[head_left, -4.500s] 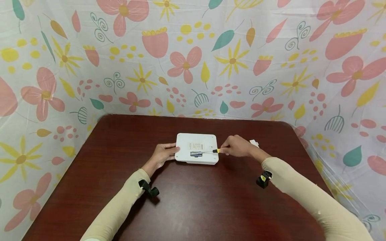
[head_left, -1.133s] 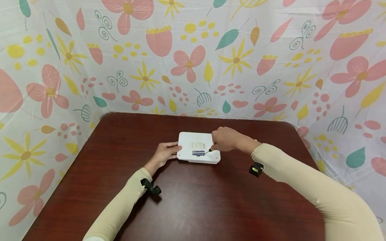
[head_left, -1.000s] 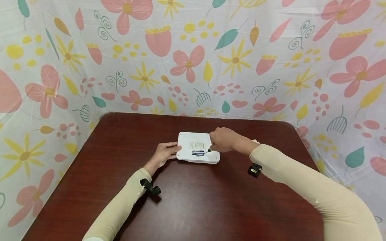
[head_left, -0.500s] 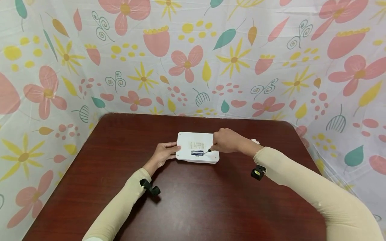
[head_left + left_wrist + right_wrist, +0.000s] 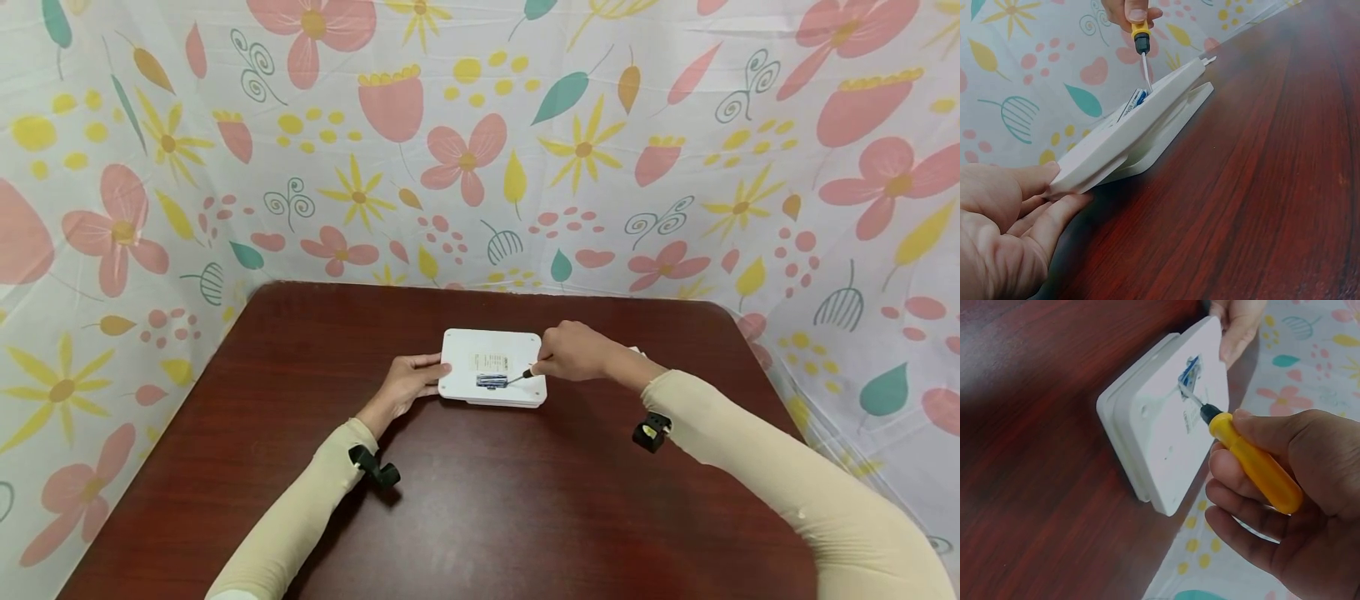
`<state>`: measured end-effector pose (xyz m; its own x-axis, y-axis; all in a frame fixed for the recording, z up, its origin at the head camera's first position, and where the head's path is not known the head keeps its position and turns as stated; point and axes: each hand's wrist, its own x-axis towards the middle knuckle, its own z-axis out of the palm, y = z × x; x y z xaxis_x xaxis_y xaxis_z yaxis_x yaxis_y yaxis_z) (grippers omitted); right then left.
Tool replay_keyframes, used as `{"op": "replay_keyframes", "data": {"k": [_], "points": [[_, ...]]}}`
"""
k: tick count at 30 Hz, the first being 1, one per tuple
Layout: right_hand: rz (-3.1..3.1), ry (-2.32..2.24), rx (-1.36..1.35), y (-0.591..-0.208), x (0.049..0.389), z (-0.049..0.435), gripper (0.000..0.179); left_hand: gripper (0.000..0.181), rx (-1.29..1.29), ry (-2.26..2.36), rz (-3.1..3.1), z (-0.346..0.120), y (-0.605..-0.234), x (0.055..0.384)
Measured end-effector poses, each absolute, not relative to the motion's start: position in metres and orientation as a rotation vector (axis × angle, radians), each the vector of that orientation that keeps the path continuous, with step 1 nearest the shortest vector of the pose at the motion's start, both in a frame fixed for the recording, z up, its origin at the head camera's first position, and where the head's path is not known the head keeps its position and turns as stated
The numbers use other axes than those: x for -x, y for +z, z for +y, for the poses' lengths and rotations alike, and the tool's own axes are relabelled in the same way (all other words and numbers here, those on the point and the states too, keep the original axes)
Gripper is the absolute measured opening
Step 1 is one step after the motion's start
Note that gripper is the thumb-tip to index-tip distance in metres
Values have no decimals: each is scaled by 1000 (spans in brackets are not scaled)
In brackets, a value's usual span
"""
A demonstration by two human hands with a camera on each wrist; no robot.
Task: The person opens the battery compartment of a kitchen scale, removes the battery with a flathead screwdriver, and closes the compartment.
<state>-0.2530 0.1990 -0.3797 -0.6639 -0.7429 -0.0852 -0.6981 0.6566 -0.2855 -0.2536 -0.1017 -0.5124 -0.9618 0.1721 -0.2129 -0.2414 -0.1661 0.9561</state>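
Observation:
A flat white rounded device (image 5: 465, 343), label side up, sits on the table, a second white slab under it in the left wrist view. My left hand (image 5: 407, 383) pinches its left edge, thumb on top and fingers beneath. In my right hand (image 5: 576, 350) is a screwdriver (image 5: 1260, 467) with a yellow handle and black collar. Its metal tip reaches into the open battery compartment, at the end of the blue-and-silver batteries (image 5: 492, 380). In the right wrist view, thumb and index finger hold the handle while the other fingers curl loosely beside it.
A small white piece (image 5: 637, 351) lies behind my right wrist, mostly hidden. The dark red-brown table (image 5: 480, 492) has a flower-printed curtain (image 5: 465, 233) along its back and sides. Black straps hang at both wrists.
Since the oldest frame, my right hand has come in over the device and the screwdriver stands steeper. Over the last second this hand has drawn slightly right. My left hand keeps its hold.

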Motion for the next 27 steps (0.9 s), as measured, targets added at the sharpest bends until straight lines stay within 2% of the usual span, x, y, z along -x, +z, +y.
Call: {"op": "replay_keyframes", "data": {"k": [5,23,27], "points": [[2669,-381,1147,-383,256,204,22,44,88,2209,1831,-102,-512,254],[2650,-498,1022,-406,258,226,16,43,95,2215,1817,-101,-514,256],[2641,-510,1075,-410,255,222,18,42,98,2216,1821,-98,-515,254]]}}
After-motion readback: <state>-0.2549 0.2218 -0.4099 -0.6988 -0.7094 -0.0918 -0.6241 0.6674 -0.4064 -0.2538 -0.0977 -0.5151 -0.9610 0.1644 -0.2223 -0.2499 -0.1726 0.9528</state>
